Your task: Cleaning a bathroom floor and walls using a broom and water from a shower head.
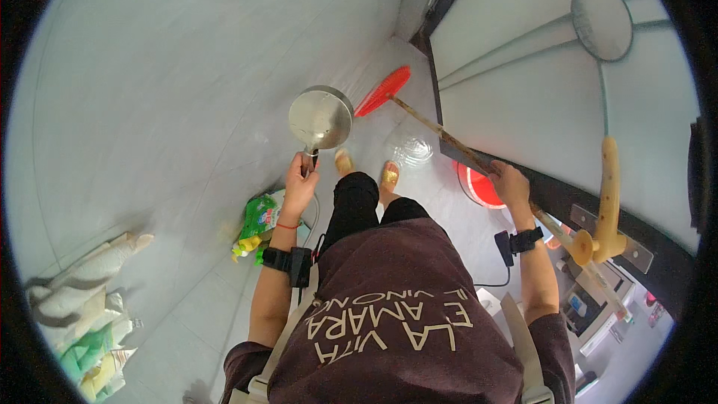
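My left hand (298, 188) is closed round the handle of a round metal saucepan (321, 111), held out in front of me with its pale inside facing up. My right hand (509, 185) grips the wooden stick of a long-handled brush (458, 142). The brush's red head (384, 90) is at the far end, close to the tiled wall and just right of the saucepan; whether its bristles touch the floor I cannot tell. Behind my right wrist the stick runs on past the door handle. Rippling water (412, 151) lies on the floor beyond my feet.
On my right stands a frosted glass door (523, 37) with a tan lever handle (609, 194). A red bucket (479, 185) sits below the right hand. Green packages (262, 215) are beside my left wrist. Bags and cloth (93, 329) are at the lower left.
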A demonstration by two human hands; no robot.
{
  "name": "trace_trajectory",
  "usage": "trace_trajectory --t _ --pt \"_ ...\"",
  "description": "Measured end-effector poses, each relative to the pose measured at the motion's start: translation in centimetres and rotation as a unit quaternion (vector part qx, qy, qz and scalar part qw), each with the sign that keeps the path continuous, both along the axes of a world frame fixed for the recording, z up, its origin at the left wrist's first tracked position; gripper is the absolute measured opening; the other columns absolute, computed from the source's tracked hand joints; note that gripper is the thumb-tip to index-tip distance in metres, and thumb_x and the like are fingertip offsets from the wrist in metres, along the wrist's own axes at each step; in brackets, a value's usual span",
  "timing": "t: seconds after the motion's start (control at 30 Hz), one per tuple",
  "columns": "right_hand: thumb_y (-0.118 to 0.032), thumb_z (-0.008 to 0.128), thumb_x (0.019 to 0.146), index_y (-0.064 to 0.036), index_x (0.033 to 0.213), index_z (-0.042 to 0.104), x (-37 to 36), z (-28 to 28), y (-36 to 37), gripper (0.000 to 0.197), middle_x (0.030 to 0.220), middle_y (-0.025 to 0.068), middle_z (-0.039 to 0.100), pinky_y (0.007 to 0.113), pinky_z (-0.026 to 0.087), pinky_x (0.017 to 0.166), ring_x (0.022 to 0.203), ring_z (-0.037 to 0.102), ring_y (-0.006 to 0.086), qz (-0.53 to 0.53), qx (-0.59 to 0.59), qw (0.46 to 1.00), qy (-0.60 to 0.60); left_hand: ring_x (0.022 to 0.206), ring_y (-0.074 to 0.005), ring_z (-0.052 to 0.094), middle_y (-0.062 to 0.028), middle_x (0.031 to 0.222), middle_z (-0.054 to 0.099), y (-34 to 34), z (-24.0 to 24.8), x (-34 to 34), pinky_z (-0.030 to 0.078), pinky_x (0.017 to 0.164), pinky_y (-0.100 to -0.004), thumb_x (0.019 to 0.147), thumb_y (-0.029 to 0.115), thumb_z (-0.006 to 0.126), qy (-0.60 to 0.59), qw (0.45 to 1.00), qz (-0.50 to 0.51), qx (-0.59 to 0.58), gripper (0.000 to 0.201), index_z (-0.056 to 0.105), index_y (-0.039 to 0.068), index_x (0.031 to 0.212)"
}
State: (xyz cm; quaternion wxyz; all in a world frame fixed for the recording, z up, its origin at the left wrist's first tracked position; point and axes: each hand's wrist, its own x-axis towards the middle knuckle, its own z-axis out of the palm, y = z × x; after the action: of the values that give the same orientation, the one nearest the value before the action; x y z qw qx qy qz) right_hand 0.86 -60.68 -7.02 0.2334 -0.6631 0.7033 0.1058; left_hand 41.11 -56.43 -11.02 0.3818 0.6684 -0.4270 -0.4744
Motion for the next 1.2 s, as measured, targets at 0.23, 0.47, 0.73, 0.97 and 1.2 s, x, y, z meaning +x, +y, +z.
trace_trajectory --t 0.23,0.47,0.73,0.97,1.2 --pt "-0.019 0.052 0.069 -0.0138 0.095 0.054 4.1 1.8 -2.9 0.027 0.072 0.0124 0.057 0.037 0.043 0.058 0.066 0.055 0.0287 0.051 -0.075 0.992 0.090 0.058 -0.0070 0.028 0.0024 0.062 0.029 -0.7 -0.1 3.4 0.028 0.054 -0.0188 0.066 -0.002 0.045 -0.018 0.997 -0.054 0.048 0.012 0.036 0.003 0.072" --pt "-0.023 0.050 0.072 -0.0163 0.097 0.053 5.9 2.8 -5.1 0.026 0.075 0.0122 0.057 0.037 0.043 0.060 0.070 0.055 0.0277 0.004 -0.055 0.995 0.082 0.059 -0.0066 0.029 0.0027 0.063 0.029 -0.9 -1.7 5.7 0.030 0.056 -0.0183 0.066 -0.001 0.046 0.030 0.997 -0.058 0.032 0.013 0.035 0.005 0.071" --pt "-0.028 0.041 0.077 -0.0187 0.098 0.049 -0.6 -6.6 -4.0 0.024 0.074 0.0136 0.057 0.041 0.043 0.057 0.068 0.055 0.0303 0.025 0.010 0.994 0.105 0.060 -0.0062 0.029 0.0025 0.064 0.031 -2.4 -2.7 6.1 0.031 0.057 -0.0176 0.066 -0.001 0.045 0.044 0.996 -0.063 0.052 0.012 0.036 0.005 0.072" --pt "-0.033 0.035 0.080 -0.0177 0.107 0.041 -2.2 -11.1 7.7 0.032 0.074 0.0192 0.056 0.045 0.042 0.059 0.068 0.054 0.0362 -0.067 0.097 0.993 0.015 0.059 -0.0059 0.029 0.0033 0.064 0.031 -3.2 -3.0 5.5 0.028 0.054 -0.0177 0.066 -0.001 0.045 0.037 0.989 -0.130 0.064 0.011 0.039 0.005 0.072" --pt "-0.032 0.038 0.078 -0.0165 0.109 0.040 2.3 -4.6 17.8 0.035 0.078 0.0210 0.055 0.046 0.041 0.063 0.072 0.052 0.0385 -0.214 0.195 0.957 -0.014 0.057 -0.0051 0.029 0.0045 0.063 0.032 -3.2 -4.3 4.7 0.028 0.053 -0.0172 0.067 -0.001 0.046 0.031 0.989 -0.100 0.099 0.012 0.038 0.006 0.072"
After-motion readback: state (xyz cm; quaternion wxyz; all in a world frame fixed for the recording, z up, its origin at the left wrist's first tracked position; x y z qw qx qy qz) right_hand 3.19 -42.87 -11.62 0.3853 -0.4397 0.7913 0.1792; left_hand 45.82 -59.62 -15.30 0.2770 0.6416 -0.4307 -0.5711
